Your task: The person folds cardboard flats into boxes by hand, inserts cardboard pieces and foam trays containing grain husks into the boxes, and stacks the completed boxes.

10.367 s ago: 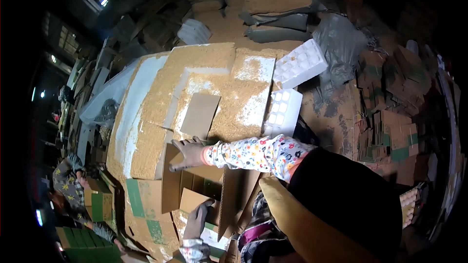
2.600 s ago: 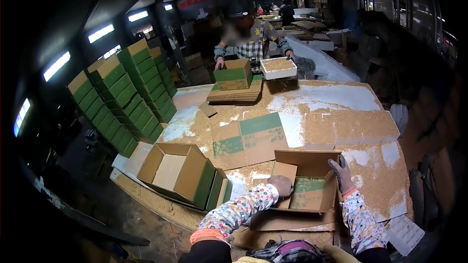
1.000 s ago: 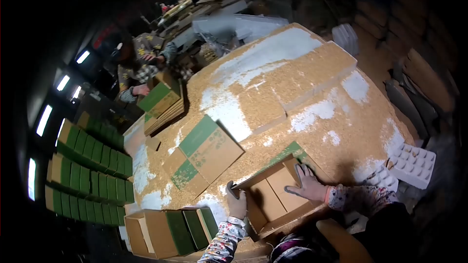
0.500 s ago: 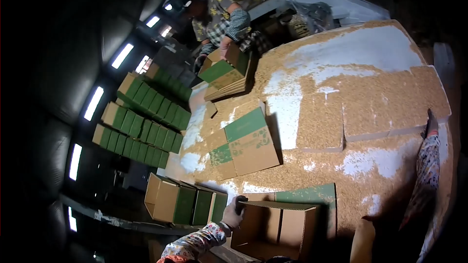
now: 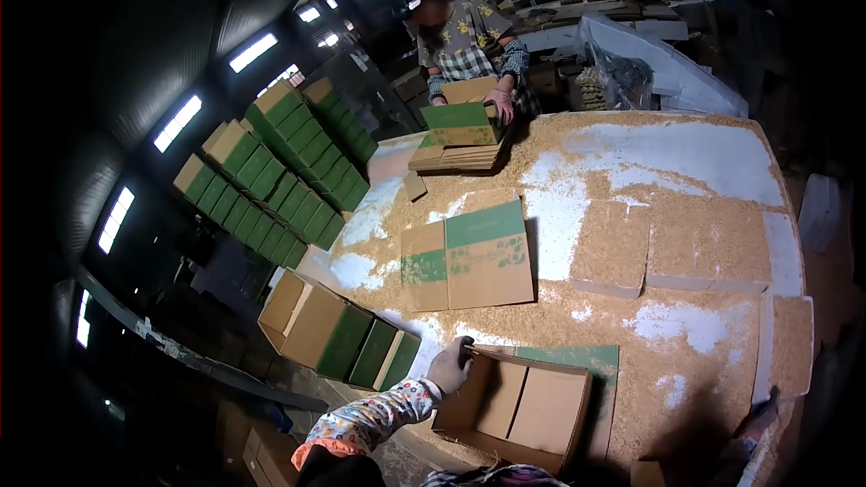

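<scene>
My left hand (image 5: 449, 368), in a grey glove, is closed on the upper left rim of an open cardboard box (image 5: 552, 397). The box stands at the near table edge, its inside facing up. At the right edge, my gloved right hand (image 5: 765, 404) is at the near end of a white-sided slab (image 5: 792, 347) covered in brown crumbs and seems to grip it; its fingers are dark and partly hidden. A flattened green and brown carton (image 5: 487, 257) lies mid-table. Under the box shows another green-printed cardboard piece (image 5: 600, 362).
Crumb-covered slabs (image 5: 708, 243) lie on the table's right. Green boxes (image 5: 329, 356) stand at the near left edge, with stacked green boxes (image 5: 271, 189) beyond. Across the table a co-worker (image 5: 469, 41) handles a green carton (image 5: 460, 122) over flat cardboard (image 5: 451, 160).
My right hand has moved nearer, and a slab now lies apart from the row beside it. My left hand stays on the box rim. The view has shifted; the co-worker's carton has turned.
</scene>
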{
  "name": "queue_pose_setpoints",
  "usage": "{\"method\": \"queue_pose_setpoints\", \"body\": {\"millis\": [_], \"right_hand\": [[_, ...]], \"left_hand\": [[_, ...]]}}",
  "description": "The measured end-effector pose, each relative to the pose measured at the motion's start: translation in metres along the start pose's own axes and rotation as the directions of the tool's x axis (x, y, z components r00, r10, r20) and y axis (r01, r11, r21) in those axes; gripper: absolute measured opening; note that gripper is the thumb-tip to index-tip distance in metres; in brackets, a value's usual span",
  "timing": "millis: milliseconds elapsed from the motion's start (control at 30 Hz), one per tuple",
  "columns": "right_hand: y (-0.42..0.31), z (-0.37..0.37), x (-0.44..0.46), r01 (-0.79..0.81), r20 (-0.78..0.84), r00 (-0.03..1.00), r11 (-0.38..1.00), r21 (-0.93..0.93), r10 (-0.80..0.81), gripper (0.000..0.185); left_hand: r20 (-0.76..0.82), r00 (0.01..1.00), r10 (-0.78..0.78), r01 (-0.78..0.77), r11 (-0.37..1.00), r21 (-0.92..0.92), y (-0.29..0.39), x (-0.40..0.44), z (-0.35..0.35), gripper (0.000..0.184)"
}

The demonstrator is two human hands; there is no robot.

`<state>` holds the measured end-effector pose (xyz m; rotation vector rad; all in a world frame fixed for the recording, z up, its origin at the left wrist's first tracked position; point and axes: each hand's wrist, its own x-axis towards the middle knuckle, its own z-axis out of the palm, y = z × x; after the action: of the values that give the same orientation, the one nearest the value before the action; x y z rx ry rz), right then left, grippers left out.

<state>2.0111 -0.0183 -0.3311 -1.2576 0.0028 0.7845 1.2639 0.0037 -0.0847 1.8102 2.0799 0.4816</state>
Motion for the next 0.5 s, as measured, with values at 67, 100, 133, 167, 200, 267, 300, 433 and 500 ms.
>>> {"method": "queue_pose_setpoints", "body": {"millis": [67, 100, 133, 167, 200, 267, 300, 433, 500], "right_hand": [[-0.025, -0.017, -0.073, 0.107, 0.010, 0.994, 0.989, -0.106, -0.107, 0.041], [-0.030, -0.024, -0.098, 0.257, 0.037, 0.966, 0.923, -0.286, -0.257, 0.044], [-0.021, -0.053, -0.087, 0.304, 0.081, 0.952, 0.883, -0.357, -0.295, 0.047], [-0.014, -0.080, -0.078, 0.352, 0.125, 0.935, 0.835, -0.422, -0.331, 0.052], [-0.036, -0.053, -0.112, 0.073, -0.013, 0.997, 0.987, -0.143, -0.076, 0.051], [-0.069, 0.005, -0.182, -0.286, 0.023, 0.956, 0.904, 0.318, 0.294, 0.051], [-0.067, 0.010, -0.205, -0.351, 0.128, 0.936, 0.851, 0.390, 0.327, 0.052], [-0.047, 0.023, -0.300, -0.466, 0.374, 0.863, 0.820, 0.332, 0.339, 0.053], [-0.036, 0.032, -0.342, -0.385, 0.460, 0.840, 0.914, 0.132, 0.287, 0.054]], "left_hand": [[-0.023, 0.999, 0.034, -0.034, 0.999, 0.005, -0.011, 0.000, 0.007, 0.040], [-0.024, 0.999, 0.026, -0.025, 0.998, 0.059, -0.011, 0.001, 0.009, 0.039], [-0.012, 1.000, 0.003, -0.002, 0.999, 0.053, -0.003, 0.002, 0.004, 0.039], [-0.001, 1.000, -0.021, 0.021, 0.999, 0.048, 0.002, 0.000, 0.001, 0.039], [-0.007, 1.000, -0.011, 0.012, 0.997, 0.072, -0.001, -0.003, 0.005, 0.040], [-0.038, 0.999, 0.016, -0.011, 0.992, 0.124, -0.009, 0.003, 0.011, 0.043], [-0.062, 0.998, 0.025, -0.019, 0.995, 0.101, -0.011, 0.003, 0.009, 0.045], [-0.106, 0.992, 0.064, -0.083, 0.979, -0.187, -0.032, 0.013, 0.023, 0.044], [-0.063, 0.988, 0.138, -0.152, 0.904, -0.400, -0.062, 0.033, 0.045, 0.037]]}}
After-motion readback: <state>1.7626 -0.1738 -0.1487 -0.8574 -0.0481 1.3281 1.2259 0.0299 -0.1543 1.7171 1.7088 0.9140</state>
